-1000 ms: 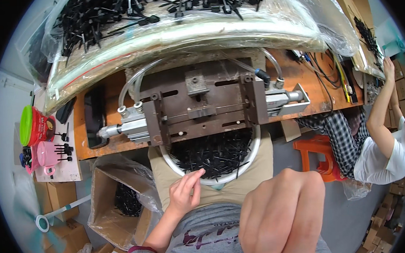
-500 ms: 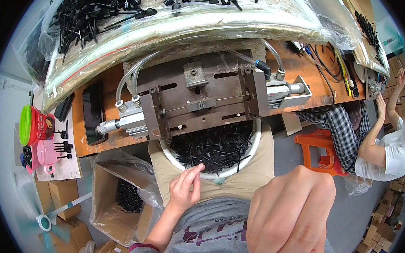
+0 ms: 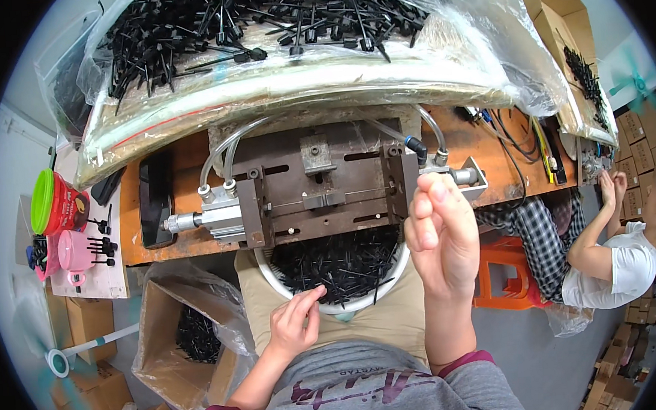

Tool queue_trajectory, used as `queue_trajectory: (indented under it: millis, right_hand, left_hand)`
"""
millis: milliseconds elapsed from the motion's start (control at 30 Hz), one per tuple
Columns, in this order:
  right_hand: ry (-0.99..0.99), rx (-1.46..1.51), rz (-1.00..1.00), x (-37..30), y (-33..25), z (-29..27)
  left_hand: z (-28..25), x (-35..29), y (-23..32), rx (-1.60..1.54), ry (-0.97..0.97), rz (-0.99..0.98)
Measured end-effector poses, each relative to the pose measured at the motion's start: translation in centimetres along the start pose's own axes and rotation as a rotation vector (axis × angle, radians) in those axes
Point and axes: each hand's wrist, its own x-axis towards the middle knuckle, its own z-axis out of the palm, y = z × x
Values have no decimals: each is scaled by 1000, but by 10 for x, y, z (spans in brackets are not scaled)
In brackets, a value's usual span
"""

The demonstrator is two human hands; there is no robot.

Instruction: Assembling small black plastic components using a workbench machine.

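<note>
My left hand (image 3: 294, 323) is at the near left rim of a white round basin (image 3: 274, 283) on my lap. Its fingers are stretched out, the thumb apart, and nothing shows in them. Many thin black plastic pieces (image 3: 336, 268) with thicker ends fill the basin. My right hand (image 3: 444, 235) is raised in front of the right end of a brown metal fixture (image 3: 289, 185), palm side showing. Its fingers are curled together; whatever they hold, if anything, cannot be made out. A small metal clamp block (image 3: 323, 200) sits mid-fixture on a thin rod.
Air cylinders (image 3: 222, 215) with clear hoses flank the fixture on the wooden bench (image 3: 188, 247). Behind it lies a plastic-lined tray (image 3: 276, 95) of black pieces. A phone (image 3: 156, 200), pink cup (image 3: 75, 250) and open carton (image 3: 155, 321) are left; a co-worker (image 3: 609, 263) sits right.
My right hand has moved away from close to the camera, forward and up to the fixture's right end. My left hand stays by the basin rim. The view has shifted slightly.
</note>
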Motion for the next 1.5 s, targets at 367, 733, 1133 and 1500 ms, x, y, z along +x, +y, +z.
queue_trajectory:
  millis: [367,733,1133,1500]
  right_hand:
    - [11,8,-241,7,7,12]
    - [19,-923,-625,110,-36,22]
    - [-726,-2279,-1123,197,-62,33]
    - [-572,-1873,-908,195,-72,43]
  left_hand:
    - [-4,6,1,10,7,60]
    - [-10,-2,2,39,4,-4]
    - [-9,0,3,25,-10,1]
    - [-11,2,4,36,31,41]
